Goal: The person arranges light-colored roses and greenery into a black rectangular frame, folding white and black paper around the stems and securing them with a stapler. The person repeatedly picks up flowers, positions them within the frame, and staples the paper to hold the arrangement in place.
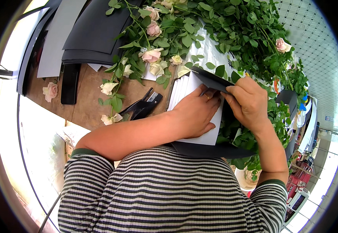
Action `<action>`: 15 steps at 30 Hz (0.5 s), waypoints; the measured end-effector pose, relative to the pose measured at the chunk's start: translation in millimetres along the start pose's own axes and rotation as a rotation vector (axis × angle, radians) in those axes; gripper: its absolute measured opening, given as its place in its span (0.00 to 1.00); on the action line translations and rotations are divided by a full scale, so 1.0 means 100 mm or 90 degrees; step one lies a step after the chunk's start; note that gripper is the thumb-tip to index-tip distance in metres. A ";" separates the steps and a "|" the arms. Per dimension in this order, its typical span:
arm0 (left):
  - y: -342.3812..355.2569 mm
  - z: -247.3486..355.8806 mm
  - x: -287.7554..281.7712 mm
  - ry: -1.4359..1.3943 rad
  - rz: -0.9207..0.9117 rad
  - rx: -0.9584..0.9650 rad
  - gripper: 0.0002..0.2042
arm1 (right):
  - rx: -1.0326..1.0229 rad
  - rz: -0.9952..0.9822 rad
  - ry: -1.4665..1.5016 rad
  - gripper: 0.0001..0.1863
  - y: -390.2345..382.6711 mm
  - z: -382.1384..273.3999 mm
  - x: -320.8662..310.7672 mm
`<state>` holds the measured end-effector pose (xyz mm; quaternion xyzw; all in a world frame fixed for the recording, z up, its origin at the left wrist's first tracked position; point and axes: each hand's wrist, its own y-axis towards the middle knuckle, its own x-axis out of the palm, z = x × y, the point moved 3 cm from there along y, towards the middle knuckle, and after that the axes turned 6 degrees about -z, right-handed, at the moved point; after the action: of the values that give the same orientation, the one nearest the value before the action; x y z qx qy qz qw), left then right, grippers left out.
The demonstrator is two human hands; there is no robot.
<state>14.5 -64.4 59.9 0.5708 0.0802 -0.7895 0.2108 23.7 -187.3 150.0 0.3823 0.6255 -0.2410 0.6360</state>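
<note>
My left hand (196, 114) lies flat on a stack of sheets (184, 87) that are white on one side and dark on the other, pressing them to the wooden table (87, 101). My right hand (248, 103) grips the folded dark edge of the top sheet (211, 79) and bends it over. Pale pink roses (151, 55) with long leafy stems lie just beyond the sheets.
Black pruning shears (143, 105) lie left of the stack. More dark and grey sheets (89, 33) are piled at the back left. A loose rose head (50, 91) and a black flat object (69, 83) sit on the table's left. Leafy stems (246, 27) cover the right.
</note>
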 end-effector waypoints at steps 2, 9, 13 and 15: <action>0.00 -0.01 0.00 -0.051 -0.040 0.003 0.27 | -0.034 -0.019 -0.014 0.10 -0.07 -0.11 0.06; -0.01 -0.03 0.01 -0.046 0.105 0.024 0.24 | -0.060 0.023 -0.083 0.10 -0.05 -0.09 0.03; -0.03 -0.02 0.00 -0.049 -0.010 0.008 0.23 | -0.061 0.016 -0.075 0.10 -0.12 -0.15 0.12; -0.03 -0.02 -0.01 -0.063 -0.003 0.005 0.23 | -0.073 0.015 -0.082 0.10 -0.13 -0.15 0.15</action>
<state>15.1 -60.3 60.0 0.5315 0.0677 -0.8178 0.2103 5.5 -180.4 133.5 0.3365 0.5917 -0.2215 0.6983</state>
